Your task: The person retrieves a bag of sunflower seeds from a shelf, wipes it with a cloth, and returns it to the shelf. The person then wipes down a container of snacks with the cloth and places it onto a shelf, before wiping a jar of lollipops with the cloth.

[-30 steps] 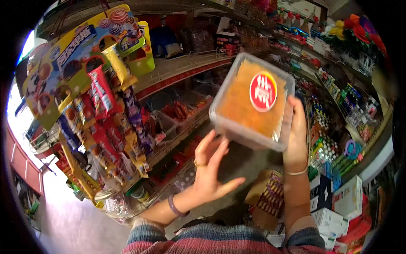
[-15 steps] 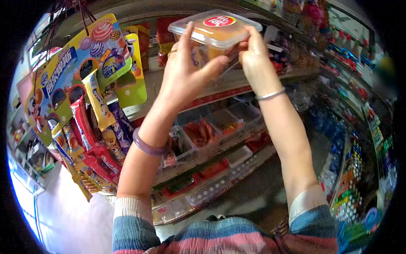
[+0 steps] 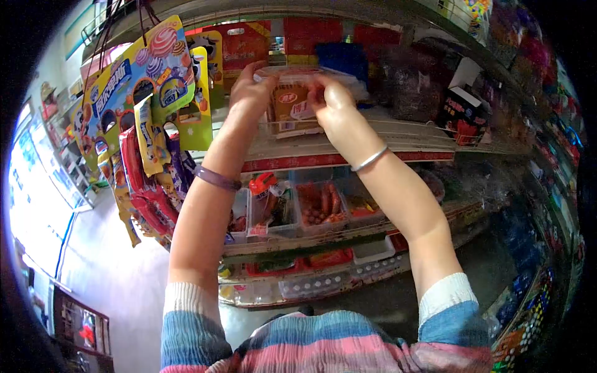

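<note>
A clear plastic food box [image 3: 288,112] with a lid sits between my two hands at the height of the upper shelf. Brown contents and red-and-white printing show through its front. My left hand [image 3: 250,96] grips its left side, the fingertips partly hidden behind the box. At the right side, my right hand [image 3: 336,102] holds the box with its thumb near the lid edge. Whether the base touches the shelf board, I cannot tell.
Hanging candy cards [image 3: 134,81] with wrapped sweets are close to my left arm. Below the upper shelf [image 3: 398,138] stand open bins of packaged sausages [image 3: 323,200]. Red boxes [image 3: 245,50] line the back, and a dark carton [image 3: 463,109] stands to the right.
The box has come down and moved away from me, from a raised, tilted position to the upper shelf. Both hands have travelled with it, and the view has turned left.
</note>
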Demonstrator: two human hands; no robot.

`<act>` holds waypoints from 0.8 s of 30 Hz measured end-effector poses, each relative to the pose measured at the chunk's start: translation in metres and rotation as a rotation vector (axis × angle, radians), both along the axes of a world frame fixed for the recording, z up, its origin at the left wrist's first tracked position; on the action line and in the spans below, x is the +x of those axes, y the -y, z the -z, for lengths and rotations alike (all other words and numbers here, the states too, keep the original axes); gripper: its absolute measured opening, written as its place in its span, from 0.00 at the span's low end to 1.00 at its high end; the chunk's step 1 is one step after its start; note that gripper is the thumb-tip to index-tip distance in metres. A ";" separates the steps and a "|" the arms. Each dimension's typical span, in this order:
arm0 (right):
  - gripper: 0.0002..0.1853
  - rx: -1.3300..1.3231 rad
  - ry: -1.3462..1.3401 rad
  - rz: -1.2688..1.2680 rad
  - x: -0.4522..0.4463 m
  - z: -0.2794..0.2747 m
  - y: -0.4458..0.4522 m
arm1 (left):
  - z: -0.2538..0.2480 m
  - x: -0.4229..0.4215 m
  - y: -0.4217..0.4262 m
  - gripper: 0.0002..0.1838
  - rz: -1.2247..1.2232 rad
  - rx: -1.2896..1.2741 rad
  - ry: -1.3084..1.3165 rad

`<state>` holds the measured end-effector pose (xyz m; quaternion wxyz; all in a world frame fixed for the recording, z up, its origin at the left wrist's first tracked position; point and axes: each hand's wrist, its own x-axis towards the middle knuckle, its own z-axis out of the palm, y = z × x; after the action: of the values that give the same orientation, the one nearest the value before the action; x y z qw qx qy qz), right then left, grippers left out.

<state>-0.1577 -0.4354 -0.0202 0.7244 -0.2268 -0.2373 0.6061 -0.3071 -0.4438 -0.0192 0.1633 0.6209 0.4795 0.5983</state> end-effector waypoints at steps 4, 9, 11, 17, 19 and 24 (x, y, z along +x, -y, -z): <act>0.05 0.115 0.162 -0.211 0.019 0.019 0.007 | -0.004 0.000 0.013 0.27 0.044 -0.022 0.160; 0.15 0.367 1.118 -0.495 0.079 -0.001 0.045 | 0.004 -0.007 0.019 0.26 0.089 -0.002 0.299; 0.18 0.495 1.370 -0.152 0.106 -0.002 0.027 | 0.008 -0.007 0.023 0.26 0.063 0.051 0.284; 0.25 0.631 1.461 0.314 0.112 0.018 -0.017 | 0.018 -0.002 0.022 0.25 0.086 0.115 0.323; 0.26 0.722 1.448 0.345 0.111 0.033 -0.034 | 0.024 -0.008 0.015 0.25 0.055 0.192 0.219; 0.24 0.737 1.351 0.330 0.107 0.038 -0.035 | 0.032 -0.002 0.014 0.23 -0.129 0.291 0.092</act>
<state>-0.0503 -0.4002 -0.0578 0.5323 -0.3236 -0.7753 0.1035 -0.3088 -0.4580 -0.0514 0.0548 0.5777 0.4186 0.6986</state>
